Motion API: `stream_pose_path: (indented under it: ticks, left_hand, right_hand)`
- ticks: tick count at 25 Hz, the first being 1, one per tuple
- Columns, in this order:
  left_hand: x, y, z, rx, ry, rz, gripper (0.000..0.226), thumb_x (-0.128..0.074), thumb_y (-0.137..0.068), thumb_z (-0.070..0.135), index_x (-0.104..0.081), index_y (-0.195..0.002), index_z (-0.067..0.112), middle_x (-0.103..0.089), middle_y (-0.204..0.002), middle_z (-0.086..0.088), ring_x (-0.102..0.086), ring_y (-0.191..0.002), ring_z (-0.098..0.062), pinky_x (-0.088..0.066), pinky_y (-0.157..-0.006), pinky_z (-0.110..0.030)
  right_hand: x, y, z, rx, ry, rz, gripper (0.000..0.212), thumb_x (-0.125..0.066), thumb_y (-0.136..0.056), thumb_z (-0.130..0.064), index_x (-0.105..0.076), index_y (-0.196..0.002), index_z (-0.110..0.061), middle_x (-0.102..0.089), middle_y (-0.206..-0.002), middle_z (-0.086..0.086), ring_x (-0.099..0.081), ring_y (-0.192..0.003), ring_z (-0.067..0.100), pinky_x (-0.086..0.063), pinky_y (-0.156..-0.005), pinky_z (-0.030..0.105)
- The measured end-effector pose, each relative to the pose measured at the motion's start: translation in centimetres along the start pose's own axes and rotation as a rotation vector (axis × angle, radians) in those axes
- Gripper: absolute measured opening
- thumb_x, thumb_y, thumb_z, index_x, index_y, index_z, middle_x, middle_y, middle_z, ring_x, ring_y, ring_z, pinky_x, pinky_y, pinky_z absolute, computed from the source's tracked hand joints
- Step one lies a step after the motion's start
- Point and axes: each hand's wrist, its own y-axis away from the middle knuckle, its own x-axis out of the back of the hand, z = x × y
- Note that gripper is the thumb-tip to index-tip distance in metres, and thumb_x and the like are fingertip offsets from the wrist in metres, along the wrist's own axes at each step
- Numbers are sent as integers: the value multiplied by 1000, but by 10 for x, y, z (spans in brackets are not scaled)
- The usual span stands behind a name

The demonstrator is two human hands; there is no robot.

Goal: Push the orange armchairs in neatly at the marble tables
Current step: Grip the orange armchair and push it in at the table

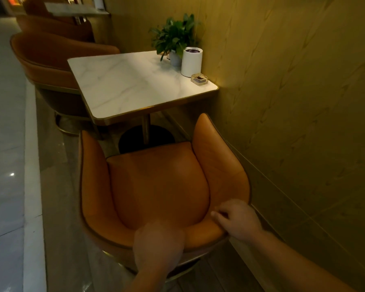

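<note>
An orange armchair [160, 182] stands right below me, its open side facing a white marble table [131, 85] with a gold edge. A gap of floor shows between the seat front and the table's black round base. My left hand [158, 243] grips the top of the backrest at its middle, fingers curled over the rim. My right hand [238, 220] holds the backrest rim further right, fingers curled on the leather. A second orange armchair [49, 60] stands at the table's far side.
On the table by the wall are a potted plant [174, 36], a white cylinder [191, 61] and a small glass ashtray [199, 79]. A yellow panelled wall [293, 102] runs close along the right. More armchairs and another table [72, 9] lie beyond. A light tiled aisle [4, 144] runs along the left.
</note>
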Motion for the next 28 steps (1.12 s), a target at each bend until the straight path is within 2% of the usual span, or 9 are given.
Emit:
stream_pose_path:
  ticks: [2, 4, 9, 12, 16, 19, 22, 28]
  left_hand:
    - [1, 1, 3, -2, -1, -2, 40, -29, -91, 56, -60, -89, 30, -60, -94, 12, -52, -88, -10, -42, -85, -35]
    - [3, 2, 4, -9, 14, 6, 37, -30, -92, 56, -58, -87, 31, -54, -89, 13, -46, -84, -7, -40, -82, -32]
    - [2, -9, 22, 13, 18, 27, 40, -31, -91, 57, -60, -84, 29, -49, -81, 12, -43, -78, -9, -37, -71, -32]
    - [-3, -21, 38, 19, 37, 40, 43, -31, -92, 57, -62, -86, 28, -49, -81, 11, -44, -78, -10, -36, -69, -33]
    - [-7, -32, 53, 23, 45, 30, 42, -32, -93, 57, -60, -84, 27, -50, -79, 10, -47, -76, -10, -38, -68, -32]
    - [-7, -38, 62, 29, 56, 29, 42, -32, -93, 57, -58, -81, 27, -50, -78, 9, -47, -75, -10, -39, -67, -32]
    - [-11, -45, 77, 17, 57, 10, 42, -32, -92, 57, -56, -77, 26, -50, -78, 7, -47, -75, -13, -40, -67, -34]
    - [-29, -77, 115, 2, 76, 10, 49, -30, -90, 58, -61, -78, 23, -52, -78, 4, -50, -75, -15, -47, -72, -37]
  right_hand:
    - [-3, 11, -9, 80, -2, 60, 35, -42, -100, -52, -71, -112, -35, -66, -111, -19, -54, -107, 0, -36, -104, 31]
    - [-3, 6, -8, 50, 2, 90, 34, -43, -100, -48, -72, -110, -34, -67, -110, -18, -56, -107, 1, -38, -102, 30]
    - [0, -19, 15, 9, -5, 49, 34, -41, -95, -52, -71, -89, -35, -66, -93, -16, -57, -89, 3, -49, -85, 31]
    - [11, -36, 26, 4, -35, 61, 32, -49, -96, -45, -71, -79, -30, -67, -83, -10, -59, -78, 5, -48, -73, 28]
    - [7, -48, 49, 30, -51, 117, 46, -47, -93, -48, -58, -59, -20, -55, -61, 0, -52, -59, 11, -43, -57, 34]
    - [6, -54, 65, 35, -27, 125, 52, -41, -91, -55, -64, -64, -18, -61, -66, 1, -57, -63, 11, -49, -61, 37]
    - [16, -64, 77, 13, -7, 92, 43, -50, -95, -47, -67, -69, -16, -63, -71, 2, -59, -67, 13, -50, -66, 34]
    - [35, -98, 116, -15, 45, 116, 41, -54, -93, -46, -66, -68, -15, -61, -72, 0, -55, -63, 11, -50, -64, 39]
